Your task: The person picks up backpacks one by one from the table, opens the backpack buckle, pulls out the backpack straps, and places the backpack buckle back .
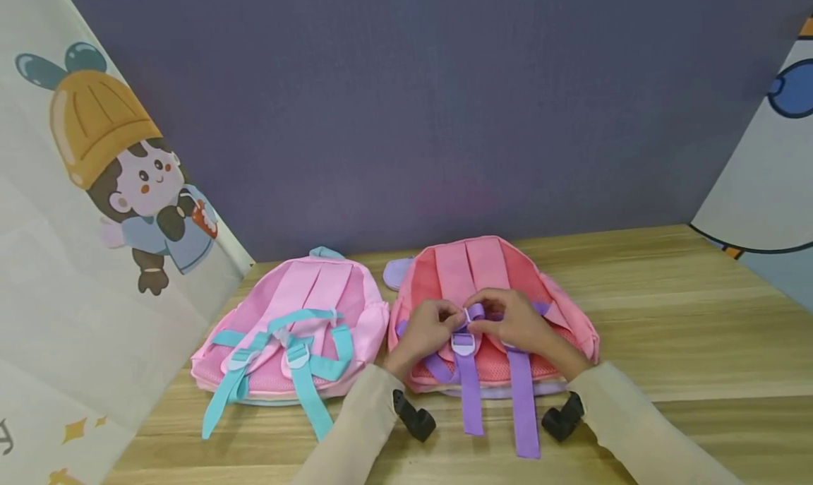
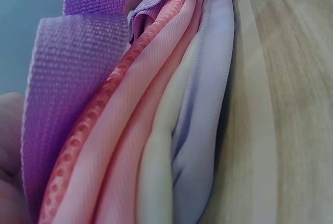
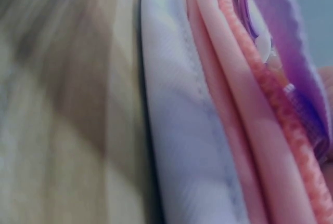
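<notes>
A coral-pink backpack (image 1: 413,273) with purple webbing lies on the table, its straps facing up. Above its middle, both hands meet at a small white buckle (image 1: 467,315) on a purple strap (image 1: 476,310). My left hand (image 1: 430,330) pinches the buckle's left side between thumb and fingertips. From the other side, my right hand (image 1: 516,321) pinches the looped strap close by. Just below sits a white strap adjuster (image 1: 464,343), with a purple strap tail (image 1: 471,397) hanging toward me. In the wrist views, webbing and the bag's edge hide most of the fingers.
To the left lies a light-pink backpack (image 1: 365,287) with turquoise straps (image 1: 311,397), close against the coral one. A dark panel (image 1: 444,118) stands behind the wooden table (image 1: 673,315). A printed white sheet (image 1: 57,330) borders the left side.
</notes>
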Demonstrator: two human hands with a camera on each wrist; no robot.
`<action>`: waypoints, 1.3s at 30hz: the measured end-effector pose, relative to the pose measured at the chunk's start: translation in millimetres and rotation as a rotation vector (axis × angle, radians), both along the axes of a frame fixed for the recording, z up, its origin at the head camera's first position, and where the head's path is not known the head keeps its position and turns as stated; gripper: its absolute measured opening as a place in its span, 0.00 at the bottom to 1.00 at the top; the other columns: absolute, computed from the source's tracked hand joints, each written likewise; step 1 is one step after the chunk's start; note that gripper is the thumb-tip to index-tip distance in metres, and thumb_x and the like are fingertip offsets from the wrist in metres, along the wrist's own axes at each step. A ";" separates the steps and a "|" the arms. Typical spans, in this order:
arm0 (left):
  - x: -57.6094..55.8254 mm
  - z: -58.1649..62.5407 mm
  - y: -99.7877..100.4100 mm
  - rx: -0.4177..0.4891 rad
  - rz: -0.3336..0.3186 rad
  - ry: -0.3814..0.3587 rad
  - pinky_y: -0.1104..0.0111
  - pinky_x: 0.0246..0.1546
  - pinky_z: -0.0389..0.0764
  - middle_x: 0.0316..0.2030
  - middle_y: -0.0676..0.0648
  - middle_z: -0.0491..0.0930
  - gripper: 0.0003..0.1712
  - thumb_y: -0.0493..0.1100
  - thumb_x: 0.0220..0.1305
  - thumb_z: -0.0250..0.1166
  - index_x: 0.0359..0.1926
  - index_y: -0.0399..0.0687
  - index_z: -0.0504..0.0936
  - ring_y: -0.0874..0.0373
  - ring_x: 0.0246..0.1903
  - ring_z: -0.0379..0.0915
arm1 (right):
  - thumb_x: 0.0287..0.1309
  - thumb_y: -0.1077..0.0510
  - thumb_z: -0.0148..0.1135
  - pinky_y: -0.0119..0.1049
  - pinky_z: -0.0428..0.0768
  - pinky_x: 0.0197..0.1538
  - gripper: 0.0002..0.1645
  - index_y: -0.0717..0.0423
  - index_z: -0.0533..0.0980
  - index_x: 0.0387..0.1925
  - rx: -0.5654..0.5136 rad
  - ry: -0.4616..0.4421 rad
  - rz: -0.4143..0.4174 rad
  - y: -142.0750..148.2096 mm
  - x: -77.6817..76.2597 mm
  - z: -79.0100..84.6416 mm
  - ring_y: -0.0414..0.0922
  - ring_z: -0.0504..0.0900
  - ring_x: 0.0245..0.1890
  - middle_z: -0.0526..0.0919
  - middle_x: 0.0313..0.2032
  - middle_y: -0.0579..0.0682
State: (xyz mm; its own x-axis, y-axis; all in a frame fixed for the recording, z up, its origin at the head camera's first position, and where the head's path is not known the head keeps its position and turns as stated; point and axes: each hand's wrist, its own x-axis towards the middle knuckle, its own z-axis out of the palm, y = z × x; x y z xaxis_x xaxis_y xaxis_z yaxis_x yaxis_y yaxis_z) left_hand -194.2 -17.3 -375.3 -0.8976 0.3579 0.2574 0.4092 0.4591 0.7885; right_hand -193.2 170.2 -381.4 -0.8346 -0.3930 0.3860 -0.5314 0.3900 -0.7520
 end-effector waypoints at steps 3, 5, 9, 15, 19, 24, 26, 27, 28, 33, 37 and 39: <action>0.5 0.2 0.4 -0.004 0.004 0.003 0.77 0.31 0.69 0.29 0.44 0.83 0.07 0.35 0.62 0.61 0.33 0.38 0.85 0.66 0.28 0.68 | 0.51 0.61 0.70 0.32 0.79 0.45 0.14 0.52 0.80 0.42 0.009 0.007 0.003 -0.2 0.1 0.1 0.41 0.80 0.39 0.83 0.38 0.47; 0.7 0.1 0.5 -0.003 0.006 0.005 0.77 0.31 0.69 0.29 0.45 0.83 0.07 0.35 0.62 0.61 0.32 0.38 0.85 0.66 0.28 0.68 | 0.51 0.61 0.70 0.32 0.79 0.45 0.14 0.52 0.81 0.42 0.014 0.017 0.004 -0.1 0.1 -0.1 0.40 0.80 0.39 0.83 0.38 0.47; 0.6 -0.1 0.3 -0.003 0.006 0.006 0.76 0.32 0.69 0.29 0.44 0.83 0.07 0.35 0.62 0.61 0.33 0.38 0.85 0.66 0.28 0.68 | 0.51 0.62 0.70 0.32 0.79 0.46 0.13 0.52 0.81 0.41 0.019 0.054 0.009 0.4 0.8 0.1 0.40 0.81 0.39 0.84 0.37 0.46; -2.9 0.6 -4.6 0.019 -0.065 -0.012 0.77 0.31 0.70 0.30 0.40 0.83 0.10 0.37 0.64 0.60 0.34 0.34 0.84 0.67 0.28 0.68 | 0.50 0.64 0.70 0.32 0.80 0.45 0.12 0.53 0.81 0.39 0.000 0.095 -0.001 0.7 2.5 0.7 0.39 0.81 0.39 0.84 0.37 0.46; -5.3 1.2 -8.9 0.014 -0.110 -0.055 0.78 0.29 0.69 0.29 0.39 0.83 0.11 0.38 0.64 0.60 0.34 0.32 0.84 0.68 0.26 0.68 | 0.49 0.65 0.70 0.31 0.80 0.44 0.13 0.55 0.81 0.39 -0.020 0.104 0.002 0.3 2.2 -0.3 0.39 0.81 0.38 0.84 0.36 0.47; -5.7 0.4 -8.9 -0.005 -0.092 -0.063 0.77 0.31 0.71 0.30 0.41 0.84 0.11 0.38 0.64 0.60 0.34 0.34 0.85 0.68 0.27 0.69 | 0.49 0.65 0.70 0.31 0.80 0.44 0.13 0.56 0.81 0.39 -0.022 0.092 0.002 0.2 1.9 0.4 0.39 0.81 0.38 0.84 0.36 0.47; -5.6 -0.7 -8.1 -0.010 -0.081 -0.048 0.77 0.32 0.71 0.31 0.41 0.84 0.10 0.38 0.64 0.61 0.34 0.34 0.85 0.68 0.28 0.69 | 0.49 0.65 0.70 0.31 0.79 0.43 0.13 0.55 0.81 0.39 -0.013 0.086 -0.002 0.1 1.9 0.7 0.38 0.81 0.37 0.84 0.36 0.47; -5.1 -0.7 -7.6 -0.012 -0.075 -0.044 0.77 0.32 0.71 0.31 0.42 0.84 0.10 0.38 0.64 0.61 0.34 0.35 0.85 0.68 0.28 0.69 | 0.49 0.65 0.70 0.31 0.79 0.43 0.13 0.55 0.81 0.39 -0.006 0.084 -0.003 0.2 1.8 0.8 0.38 0.81 0.37 0.84 0.36 0.47; -4.8 -0.8 -7.1 -0.013 -0.071 -0.035 0.77 0.32 0.71 0.31 0.42 0.84 0.09 0.37 0.64 0.61 0.35 0.35 0.85 0.68 0.28 0.69 | 0.49 0.64 0.70 0.31 0.79 0.43 0.13 0.54 0.81 0.40 0.003 0.082 -0.005 0.2 1.8 0.9 0.38 0.81 0.37 0.84 0.36 0.46; -2.5 1.2 -4.9 0.006 -0.072 -0.009 0.77 0.33 0.70 0.32 0.41 0.84 0.09 0.37 0.64 0.60 0.35 0.34 0.85 0.67 0.29 0.69 | 0.50 0.63 0.70 0.32 0.79 0.44 0.14 0.53 0.81 0.41 0.024 0.069 -0.007 0.3 2.1 1.6 0.39 0.80 0.38 0.83 0.36 0.45; -2.7 0.8 -3.5 0.026 -0.072 -0.009 0.77 0.32 0.70 0.31 0.40 0.84 0.09 0.36 0.64 0.60 0.35 0.34 0.85 0.66 0.30 0.69 | 0.50 0.63 0.70 0.32 0.78 0.44 0.15 0.53 0.80 0.42 0.033 0.060 -0.009 0.4 2.2 1.4 0.41 0.80 0.39 0.83 0.37 0.45; -2.8 0.3 -3.1 0.031 -0.071 -0.007 0.78 0.32 0.69 0.31 0.40 0.84 0.09 0.36 0.64 0.60 0.35 0.34 0.85 0.65 0.29 0.69 | 0.51 0.63 0.70 0.32 0.78 0.45 0.15 0.54 0.80 0.43 0.034 0.056 -0.005 0.7 2.3 1.1 0.41 0.79 0.39 0.83 0.38 0.46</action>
